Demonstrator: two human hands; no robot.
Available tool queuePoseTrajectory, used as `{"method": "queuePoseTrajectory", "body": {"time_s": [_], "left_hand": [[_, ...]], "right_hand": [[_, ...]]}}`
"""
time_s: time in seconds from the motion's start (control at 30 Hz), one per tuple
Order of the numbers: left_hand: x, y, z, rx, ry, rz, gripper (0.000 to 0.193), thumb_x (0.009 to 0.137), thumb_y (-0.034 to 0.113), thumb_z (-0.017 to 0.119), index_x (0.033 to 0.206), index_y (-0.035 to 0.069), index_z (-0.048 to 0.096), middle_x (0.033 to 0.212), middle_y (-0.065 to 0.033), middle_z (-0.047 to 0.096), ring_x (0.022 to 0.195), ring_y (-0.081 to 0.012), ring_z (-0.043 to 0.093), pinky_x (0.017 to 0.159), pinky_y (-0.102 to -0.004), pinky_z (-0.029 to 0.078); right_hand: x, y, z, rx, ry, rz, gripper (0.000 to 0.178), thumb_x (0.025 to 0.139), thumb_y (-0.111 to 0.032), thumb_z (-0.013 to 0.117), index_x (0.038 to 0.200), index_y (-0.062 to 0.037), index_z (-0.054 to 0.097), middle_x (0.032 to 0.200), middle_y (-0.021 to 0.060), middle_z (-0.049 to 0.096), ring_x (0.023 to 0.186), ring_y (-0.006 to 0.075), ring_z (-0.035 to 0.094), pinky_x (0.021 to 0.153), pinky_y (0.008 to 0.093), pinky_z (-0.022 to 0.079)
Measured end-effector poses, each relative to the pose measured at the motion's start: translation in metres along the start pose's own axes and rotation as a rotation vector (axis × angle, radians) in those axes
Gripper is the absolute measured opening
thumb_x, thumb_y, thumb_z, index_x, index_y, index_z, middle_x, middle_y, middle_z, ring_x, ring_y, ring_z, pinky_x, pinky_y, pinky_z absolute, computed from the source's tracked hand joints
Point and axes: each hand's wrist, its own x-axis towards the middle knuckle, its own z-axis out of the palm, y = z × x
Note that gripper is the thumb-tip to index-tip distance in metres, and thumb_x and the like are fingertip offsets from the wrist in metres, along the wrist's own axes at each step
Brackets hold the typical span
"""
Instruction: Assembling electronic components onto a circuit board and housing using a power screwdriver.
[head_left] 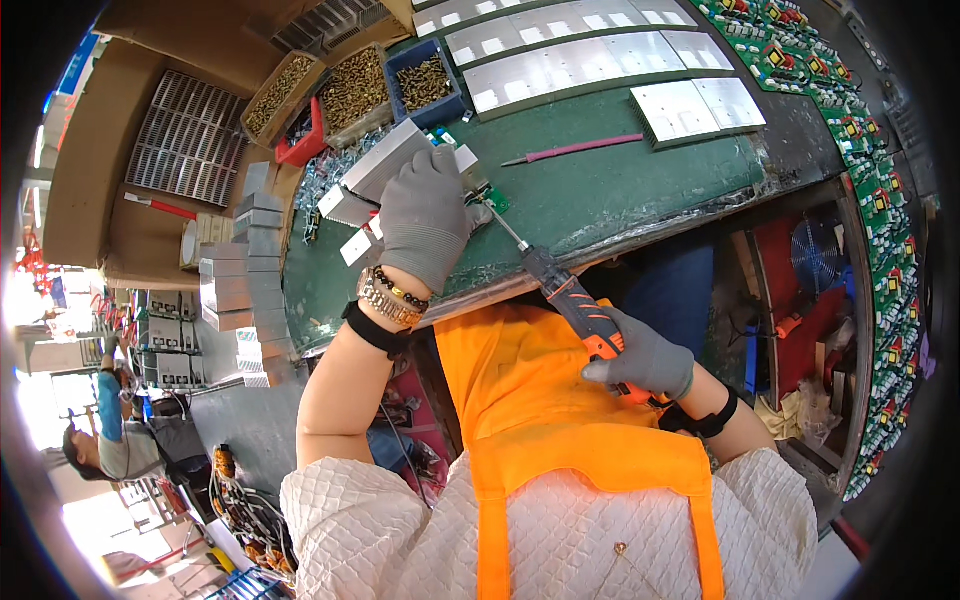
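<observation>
Screwdriver [567, 298] (orange-black) slants toward circuit board [496, 201].

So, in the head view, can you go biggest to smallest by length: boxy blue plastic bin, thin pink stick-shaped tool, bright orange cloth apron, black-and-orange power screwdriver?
Bright orange cloth apron
Black-and-orange power screwdriver, in the right hand
Thin pink stick-shaped tool
Boxy blue plastic bin

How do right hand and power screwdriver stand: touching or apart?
Touching: the head view shows the right hand gripping the power screwdriver by its rear part.
</observation>
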Motion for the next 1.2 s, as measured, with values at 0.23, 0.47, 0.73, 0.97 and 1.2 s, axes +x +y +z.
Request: {"method": "queuePoseTrajectory", "body": {"time_s": [0.23, 0.47, 0.73, 0.97, 1.2], "left_hand": [[-0.001, -0.001, -0.002, -0.054, 0.017, 0.021, 0.073, 0.064, 0.039, 0.085, 0.117, 0.002, 0.052, 0.099, -0.0123, 0.061, 0.094, -0.0294, 0.063, 0.078, -0.0394, 0.052], [0.001, -0.005, -0.005, -0.090, -0.012, 0.030, 0.075, 0.063, 0.041, 0.086, 0.117, 0.002, 0.052, 0.099, -0.0126, 0.062, 0.095, -0.0308, 0.063, 0.079, -0.0397, 0.052], [0.004, -0.003, -0.008, -0.081, -0.018, 0.067, 0.066, 0.070, 0.038, 0.082, 0.115, 0.002, 0.052, 0.099, -0.0148, 0.061, 0.096, -0.0326, 0.062, 0.080, -0.0410, 0.051], [0.004, -0.042, -0.035, -0.231, 0.081, 0.241, 0.037, 0.088, 0.019, 0.068, 0.114, -0.001, 0.052, 0.106, -0.0199, 0.061, 0.099, -0.0310, 0.063, 0.082, -0.0398, 0.051], [-0.049, -0.091, -0.102, -1.514, 0.260, -0.299, 0.029, 0.097, 0.017, 0.058, 0.119, -0.002, 0.055, 0.104, -0.0068, 0.066, 0.088, -0.0128, 0.064, 0.077, -0.0254, 0.052]], "right_hand": [[0.002, -0.002, -0.001, -0.011, -0.010, 0.036, 0.066, 0.076, -0.013, 0.078, 0.131, -0.0041, 0.043, 0.081, 0.0030, 0.056, 0.059, 0.0100, 0.056, 0.053, 0.0263, 0.048], [0.006, 0.001, -0.004, 0.137, -0.136, 0.081, 0.053, 0.078, -0.013, 0.070, 0.124, -0.0043, 0.046, 0.080, 0.0040, 0.058, 0.058, 0.0135, 0.059, 0.052, 0.0287, 0.050], [0.006, 0.007, -0.003, 0.167, -0.132, 0.050, 0.060, 0.076, -0.012, 0.073, 0.128, -0.0046, 0.044, 0.080, 0.0039, 0.057, 0.060, 0.0132, 0.060, 0.054, 0.0287, 0.050], [-0.036, 0.012, -0.017, 0.032, -0.056, -0.107, 0.070, 0.076, -0.007, 0.076, 0.135, -0.0058, 0.040, 0.087, 0.0038, 0.056, 0.063, 0.0112, 0.058, 0.056, 0.0284, 0.050], [-0.046, -0.047, -0.055, -0.782, 0.290, -0.308, 0.062, 0.086, -0.032, 0.070, 0.134, -0.0038, 0.043, 0.091, 0.0154, 0.065, 0.068, 0.0199, 0.065, 0.061, 0.0313, 0.053]]}}
